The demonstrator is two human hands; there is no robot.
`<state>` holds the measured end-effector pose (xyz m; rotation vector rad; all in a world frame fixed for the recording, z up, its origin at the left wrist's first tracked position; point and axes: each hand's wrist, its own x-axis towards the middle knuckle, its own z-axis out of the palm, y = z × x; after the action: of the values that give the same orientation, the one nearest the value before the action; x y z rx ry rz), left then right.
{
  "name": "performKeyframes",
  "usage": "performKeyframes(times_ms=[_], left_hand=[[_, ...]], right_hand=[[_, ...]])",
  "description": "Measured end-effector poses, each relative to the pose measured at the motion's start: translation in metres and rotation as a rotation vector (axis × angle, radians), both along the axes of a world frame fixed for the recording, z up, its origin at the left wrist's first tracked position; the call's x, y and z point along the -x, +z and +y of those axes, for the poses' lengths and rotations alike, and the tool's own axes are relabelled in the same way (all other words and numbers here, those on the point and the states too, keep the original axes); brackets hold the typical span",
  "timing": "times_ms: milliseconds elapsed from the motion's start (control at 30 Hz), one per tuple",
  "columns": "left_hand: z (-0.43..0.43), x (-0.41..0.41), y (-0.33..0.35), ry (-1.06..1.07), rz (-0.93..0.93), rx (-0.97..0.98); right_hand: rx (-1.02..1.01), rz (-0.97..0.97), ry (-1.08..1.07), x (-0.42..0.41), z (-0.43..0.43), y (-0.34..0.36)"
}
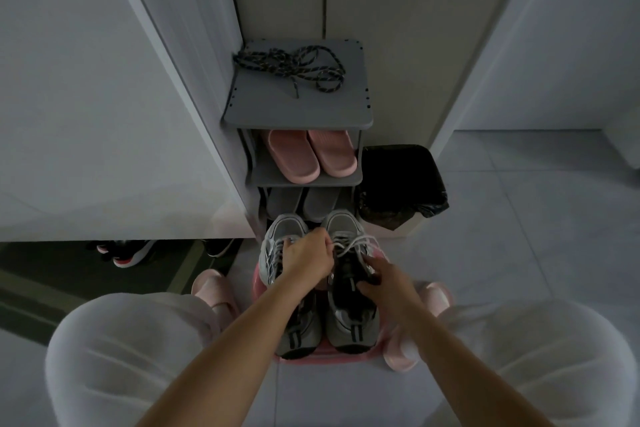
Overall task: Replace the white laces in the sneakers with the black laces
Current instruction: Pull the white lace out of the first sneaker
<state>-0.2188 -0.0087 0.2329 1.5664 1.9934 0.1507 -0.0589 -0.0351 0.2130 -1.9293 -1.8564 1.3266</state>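
- Between the person's knees, two grey sneakers stood side by side on a pink stool (322, 358), toes pointing away from the body.
- The left hand (308, 255) lay over the gap between the pair. Its fingers (320, 240) were curled together, and in the dim light they appeared to pinch the white laces (358, 244) of the right-hand sneaker (344, 227).
- Just to the right of those fingers, the white laces spread in loose loops across that shoe's eyelets.
- The right hand (389, 279) held the same sneaker nearer the body, with fingers (373, 263) and thumb clamped on the dark tongue and collar.
- The left-hand sneaker (284, 228) sat under and to the left of the left fingers, with its own laces partly hidden by the hand.
- Well beyond both sets of fingers, the black laces (292, 68) lay in a loose tangle on the top board of a grey shoe rack (349, 107).
- Pink slippers (311, 156) sat on the rack's next shelf down, grey ones below them.
- To the right of the rack stood a bin (403, 184) with a black liner.
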Motion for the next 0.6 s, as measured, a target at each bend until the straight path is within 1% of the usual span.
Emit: performKeyframes(times_ms=[100, 167, 300, 367, 467, 600], left_hand=[[0.012, 0.002, 0.014, -0.052, 0.050, -0.002], [0.017, 0.001, 0.019, -0.077, 0.057, 0.002], [0.013, 0.004, 0.006, -0.067, -0.091, 0.096], [0.007, 0.006, -0.001, -0.058, -0.110, 0.126], [0.004, 0.009, -0.004, -0.025, -0.072, 0.049], [0.015, 0.014, 0.012, 0.023, -0.054, -0.046]], right_hand=[[0.015, -0.048, 0.011, 0.001, 0.000, 0.000], [0.039, -0.041, 0.000, 0.002, 0.000, 0.000], [0.029, -0.046, -0.008, 0.002, 0.001, -0.001], [0.028, -0.058, -0.006, 0.002, 0.001, -0.001], [0.038, -0.059, 0.004, 0.002, 0.001, -0.001], [0.030, -0.028, -0.010, 0.001, 0.000, 0.001]])
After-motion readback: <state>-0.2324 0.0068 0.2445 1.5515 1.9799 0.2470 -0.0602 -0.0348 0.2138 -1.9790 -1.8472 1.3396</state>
